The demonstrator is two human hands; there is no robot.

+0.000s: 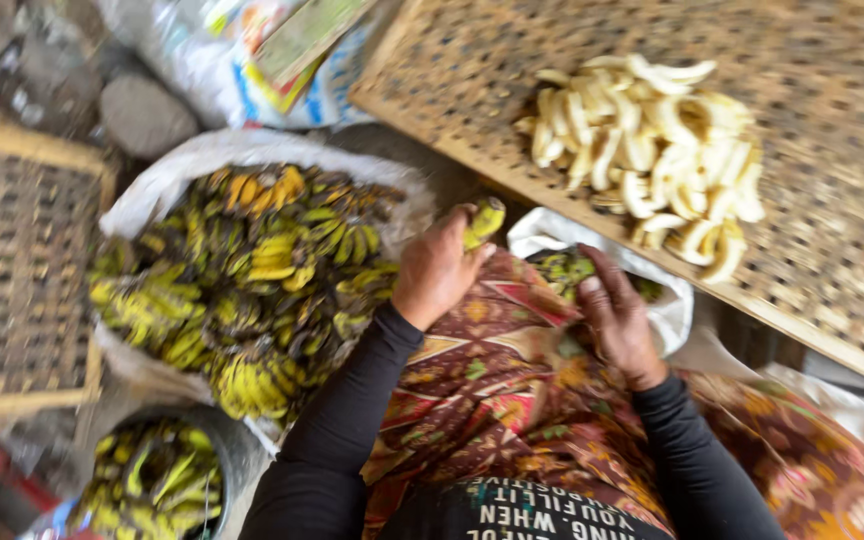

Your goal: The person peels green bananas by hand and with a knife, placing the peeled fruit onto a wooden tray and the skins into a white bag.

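Near: your patterned cloth covers the lap and serves as the work surface. Your left hand closes around a small yellow-green banana, tip pointing up and away. Keep the grip low on the fruit so the upper end stays free for peeling.

Your right hand rests at the mouth of the white bag; fingers curled, contents of the grip unclear, frame blurred. Bring it to the banana tip before pulling.

Middle: sack of unpeeled bananas, left of the hands.

Far: peeled bananas heaped on the woven tray. Judgement: lay new ones beside the heap, not on it.
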